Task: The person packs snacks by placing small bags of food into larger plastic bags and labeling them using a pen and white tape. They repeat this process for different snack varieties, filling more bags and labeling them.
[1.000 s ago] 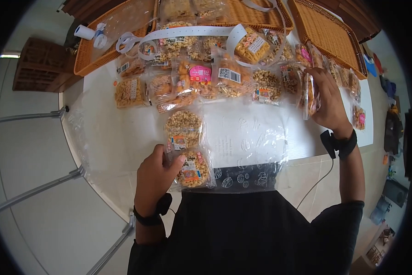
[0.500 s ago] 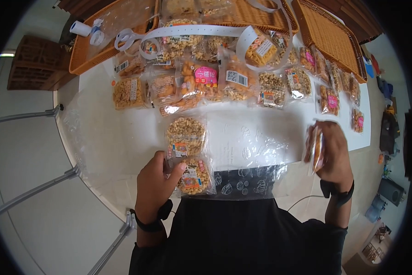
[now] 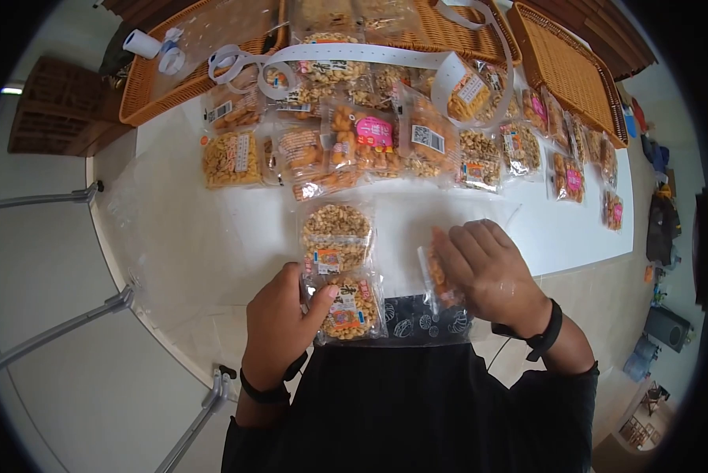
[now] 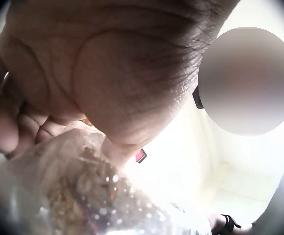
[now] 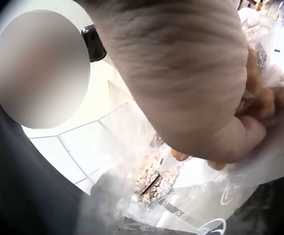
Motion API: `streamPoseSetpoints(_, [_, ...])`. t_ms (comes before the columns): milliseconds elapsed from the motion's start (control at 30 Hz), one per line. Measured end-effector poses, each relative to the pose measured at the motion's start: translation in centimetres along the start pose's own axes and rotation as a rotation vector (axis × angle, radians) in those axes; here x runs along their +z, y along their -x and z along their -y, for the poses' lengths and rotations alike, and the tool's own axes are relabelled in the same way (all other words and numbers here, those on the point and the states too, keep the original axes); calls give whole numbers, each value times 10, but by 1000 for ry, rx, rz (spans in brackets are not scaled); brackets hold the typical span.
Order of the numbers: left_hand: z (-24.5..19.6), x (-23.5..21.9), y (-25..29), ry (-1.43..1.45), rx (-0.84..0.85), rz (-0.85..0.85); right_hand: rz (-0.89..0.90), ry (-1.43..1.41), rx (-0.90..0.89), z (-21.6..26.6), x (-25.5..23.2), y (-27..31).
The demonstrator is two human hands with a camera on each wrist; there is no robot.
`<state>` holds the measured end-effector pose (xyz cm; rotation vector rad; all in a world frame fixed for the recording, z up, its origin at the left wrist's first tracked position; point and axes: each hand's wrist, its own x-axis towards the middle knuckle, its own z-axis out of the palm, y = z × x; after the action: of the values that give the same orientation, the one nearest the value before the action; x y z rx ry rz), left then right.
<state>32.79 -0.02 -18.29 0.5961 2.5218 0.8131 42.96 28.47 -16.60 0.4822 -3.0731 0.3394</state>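
Note:
My left hand [image 3: 279, 319] grips the left edge of two clear packets of round puffed-grain cakes, thumb on the lower packet [image 3: 346, 309]. The upper packet [image 3: 337, 229] lies just beyond it. In the left wrist view, crinkled clear film [image 4: 83, 161] covers the grain beside the curled fingers. My right hand [image 3: 488, 272] holds a packet of fried dough twists [image 3: 440, 272] on edge, over the right part of a clear printed bag [image 3: 425, 317] along the near table edge. The right wrist view shows brown twists [image 5: 262, 103] in that packet, past the thumb; the palm hides much of it.
Rows of snack packets [image 3: 358, 142] cover the back of the white table [image 3: 251, 217], with more [image 3: 568, 177] at the right. Paper label tape [image 3: 354, 54] curls over them. Wicker trays [image 3: 570, 71] stand along the far edge.
My right hand has taken the packet from the right of the back rows and brought it nearer and left, over the printed bag. The left hand keeps its hold on the grain-cake packets.

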Motion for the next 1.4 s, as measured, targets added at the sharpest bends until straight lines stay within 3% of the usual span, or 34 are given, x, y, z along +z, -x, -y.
streamPoseSetpoints(300, [1,-7,-2,-18,-19,87,-163,-148,99,6,15,-38])
streamPoseSetpoints(500, [3,-5,-2,8,0,59,-318,-267,-92,-17,25,6])
streamPoseSetpoints(600, [3,-5,-3,14,-19,61,-372,-167,-56,-21,26,35])
streamPoseSetpoints(700, [2,-8,-5,17,-51,81,-248,-314,-44,-30,32,51])
streamPoseSetpoints(800, [0,-11,-8,7,-89,115,-224,-301,-91,-23,27,45])
streamPoseSetpoints(933, [-2,-9,-8,26,-109,93,-205,-498,-139,-22,42,40])
streamPoseSetpoints(1033, [-2,-8,-6,26,-86,56,-48,-498,-111,-29,36,31])
streamPoseSetpoints(1400, [3,-9,-7,-32,-79,86,-89,-497,-7,-25,33,14])
